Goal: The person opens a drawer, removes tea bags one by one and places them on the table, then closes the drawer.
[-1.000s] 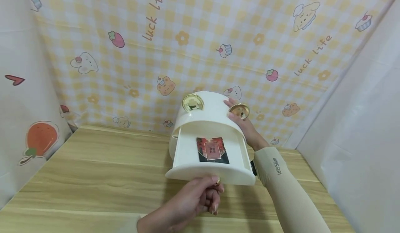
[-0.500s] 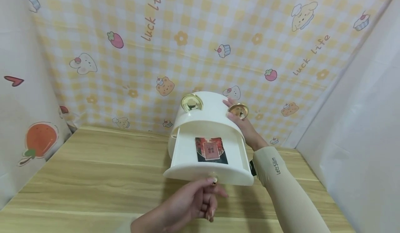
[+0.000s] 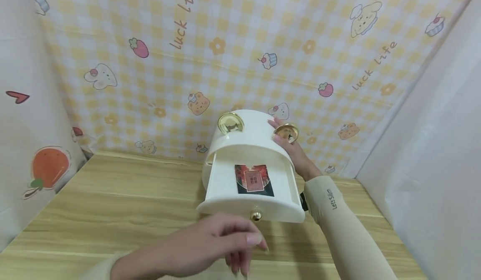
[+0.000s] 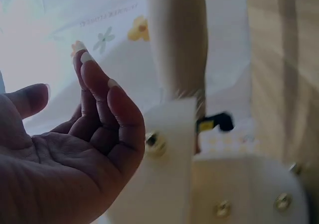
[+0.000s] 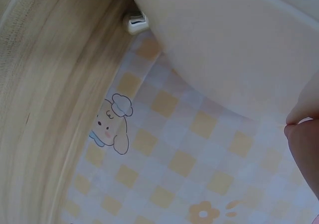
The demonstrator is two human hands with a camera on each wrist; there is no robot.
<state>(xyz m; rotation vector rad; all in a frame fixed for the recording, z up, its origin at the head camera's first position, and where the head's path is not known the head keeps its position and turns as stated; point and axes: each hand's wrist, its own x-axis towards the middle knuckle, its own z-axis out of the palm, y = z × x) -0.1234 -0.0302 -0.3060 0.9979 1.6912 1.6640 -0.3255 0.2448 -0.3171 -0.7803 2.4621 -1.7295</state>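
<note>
A white rounded drawer box [image 3: 257, 125] stands on the table, its upper drawer [image 3: 229, 209] pulled out. Inside lies a flat red-and-black sachet [image 3: 254, 180] with printed characters. The drawer's gold knob [image 3: 256, 216] is in full view, with nothing on it. Just in front of and below it hovers my left hand [image 3: 199, 244], fingers loosely bent around nothing; the left wrist view shows its palm [image 4: 65, 159] bare. My right hand [image 3: 298, 157] rests on the box's upper right side, next to a gold disc [image 3: 287, 134]; that disc hides part of its fingers.
Another gold disc [image 3: 231, 123] sits on the box's upper left. Further gold knobs [image 4: 282, 201] show on the lower front in the left wrist view. Behind the box hangs a yellow checked cloth [image 3: 225, 75]; white cloth [image 3: 432, 117] closes the right side. The wooden table [image 3: 124, 200] lies below.
My left hand has let go of the drawer's gold knob and moved down and left, away from it. My right hand, the drawer and the sachet have stayed in place.
</note>
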